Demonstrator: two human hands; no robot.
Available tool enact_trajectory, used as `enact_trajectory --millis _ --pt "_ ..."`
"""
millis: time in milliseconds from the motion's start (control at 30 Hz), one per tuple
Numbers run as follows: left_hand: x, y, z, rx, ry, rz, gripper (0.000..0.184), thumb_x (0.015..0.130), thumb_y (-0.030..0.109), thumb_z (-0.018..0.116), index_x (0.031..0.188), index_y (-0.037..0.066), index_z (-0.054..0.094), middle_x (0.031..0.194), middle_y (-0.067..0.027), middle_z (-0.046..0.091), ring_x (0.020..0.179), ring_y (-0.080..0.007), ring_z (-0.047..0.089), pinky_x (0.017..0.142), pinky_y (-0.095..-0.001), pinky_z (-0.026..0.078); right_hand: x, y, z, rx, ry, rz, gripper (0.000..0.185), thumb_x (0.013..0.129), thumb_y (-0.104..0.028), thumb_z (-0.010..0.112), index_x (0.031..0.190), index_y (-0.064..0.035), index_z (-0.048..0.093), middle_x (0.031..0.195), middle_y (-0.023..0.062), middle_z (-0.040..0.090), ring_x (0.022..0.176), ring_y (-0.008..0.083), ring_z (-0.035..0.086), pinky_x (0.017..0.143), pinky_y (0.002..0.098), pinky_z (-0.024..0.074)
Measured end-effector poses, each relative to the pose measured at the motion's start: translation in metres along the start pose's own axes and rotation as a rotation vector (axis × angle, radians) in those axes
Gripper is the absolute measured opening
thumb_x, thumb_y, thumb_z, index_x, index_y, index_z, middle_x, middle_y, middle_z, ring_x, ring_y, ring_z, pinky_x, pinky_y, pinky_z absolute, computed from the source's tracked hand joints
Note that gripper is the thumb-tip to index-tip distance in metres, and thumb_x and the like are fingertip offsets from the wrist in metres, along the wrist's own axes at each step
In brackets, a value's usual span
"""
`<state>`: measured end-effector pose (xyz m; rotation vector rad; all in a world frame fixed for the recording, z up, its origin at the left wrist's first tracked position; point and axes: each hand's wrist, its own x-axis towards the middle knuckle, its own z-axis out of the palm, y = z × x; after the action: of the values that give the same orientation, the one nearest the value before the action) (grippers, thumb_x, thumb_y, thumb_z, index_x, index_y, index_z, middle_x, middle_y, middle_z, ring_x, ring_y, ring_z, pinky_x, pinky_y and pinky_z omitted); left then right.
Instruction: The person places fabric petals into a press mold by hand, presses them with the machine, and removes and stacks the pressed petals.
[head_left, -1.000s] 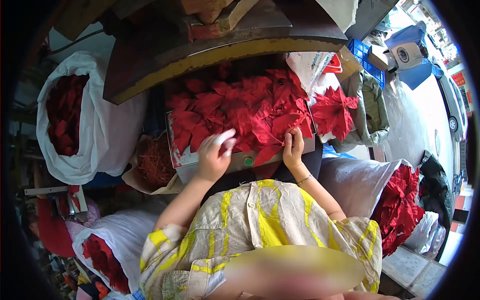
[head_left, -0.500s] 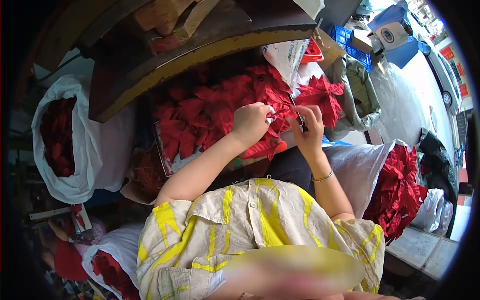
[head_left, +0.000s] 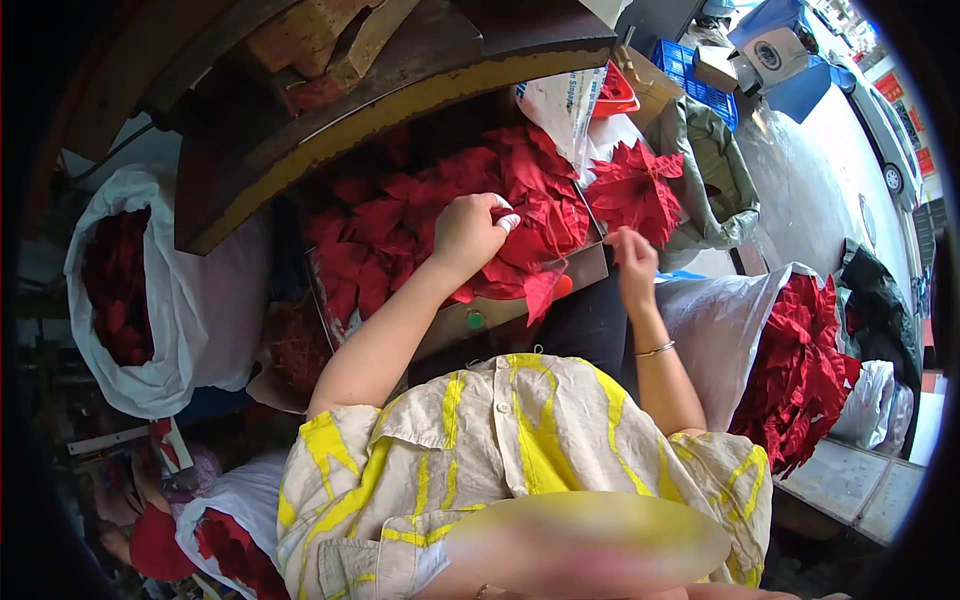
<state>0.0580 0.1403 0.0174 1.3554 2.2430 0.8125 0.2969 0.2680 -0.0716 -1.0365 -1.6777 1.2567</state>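
Red fabric poinsettia petals (head_left: 390,225) lie heaped in a shallow metal-edged tray (head_left: 592,268) in front of me. My left hand (head_left: 468,238) is closed above the heap, with something white around a fingertip; what it pinches is hidden among the red. My right hand (head_left: 634,262) is by the tray's right corner, fingers curled and fingertips together; I cannot make out anything in them. Just beyond it is a red poinsettia flower (head_left: 640,192). Between the hands, a loose red petal (head_left: 541,292) hangs over the tray's front edge.
A dark machine part with a worn yellow edge (head_left: 300,165) overhangs the tray. White sacks of red petals stand left (head_left: 180,300) and right (head_left: 705,325). A green button (head_left: 475,319) is on the front panel. A green sack (head_left: 715,180) and blue crate (head_left: 695,85) stand back right.
My hands have moved apart: the left went left over the heap, the right drew slightly down and right, its fingers curling in. The petal between them now hangs over the front edge.
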Motion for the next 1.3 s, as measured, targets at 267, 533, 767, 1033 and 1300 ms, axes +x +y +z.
enact_trajectory --millis 267,533,767,1033,1300 --pt "-0.005 0.000 0.003 0.019 0.496 0.223 0.016 0.085 0.015 0.071 0.094 0.002 0.071 0.089 -0.0153 0.071 0.082 -0.0305 0.069 0.069 -0.0385 0.054 -0.018 -0.017 0.065 -0.251 -0.020 -0.281 0.011 0.083 -0.010 0.073 0.090 -0.0040 0.067 0.086 0.0094 0.066 0.084 0.0277 0.061 0.076 0.0346 0.0481" --pt "0.009 0.016 0.023 -1.192 -0.119 -0.327 0.015 0.095 0.012 0.061 0.105 0.004 0.071 0.082 -0.0046 0.070 0.054 -0.0036 0.047 0.048 -0.0199 0.037 -0.023 -0.075 0.071 -0.095 -0.357 -0.221 0.009 0.090 -0.005 0.065 0.096 0.0003 0.060 0.083 0.0109 0.070 0.072 0.0190 0.069 0.066 0.0284 0.0538" --pt "0.014 -0.009 -0.029 -0.635 -0.200 -0.064 0.019 0.098 0.009 0.053 0.106 0.000 0.069 0.075 -0.0003 0.063 0.061 -0.0043 0.051 0.055 -0.0219 0.041 0.009 -0.127 0.013 0.231 -0.007 -0.346 0.010 0.092 0.004 0.058 0.099 0.0022 0.065 0.088 0.0088 0.071 0.082 0.0120 0.068 0.074 0.0261 0.0539" --pt "-0.023 0.019 -0.034 -0.558 -0.273 0.202 0.016 0.096 0.005 0.056 0.102 -0.003 0.069 0.081 -0.0029 0.066 0.070 -0.0044 0.054 0.064 -0.0244 0.046 0.023 -0.131 0.063 0.220 -0.638 -0.411 0.020 0.092 0.003 0.060 0.111 0.0042 0.065 0.108 0.0111 0.070 0.098 0.0156 0.067 0.086 0.0274 0.0531" --pt "-0.058 0.000 -0.046 -0.550 -0.230 0.053 0.017 0.085 -0.009 0.051 0.090 -0.001 0.065 0.077 -0.0012 0.063 0.068 -0.0045 0.053 0.063 -0.0225 0.045 -0.019 -0.112 0.040 -0.075 -0.643 -0.246 0.009 0.093 -0.002 0.058 0.099 0.0007 0.064 0.084 0.0082 0.066 0.082 0.0128 0.063 0.076 0.0289 0.0496"
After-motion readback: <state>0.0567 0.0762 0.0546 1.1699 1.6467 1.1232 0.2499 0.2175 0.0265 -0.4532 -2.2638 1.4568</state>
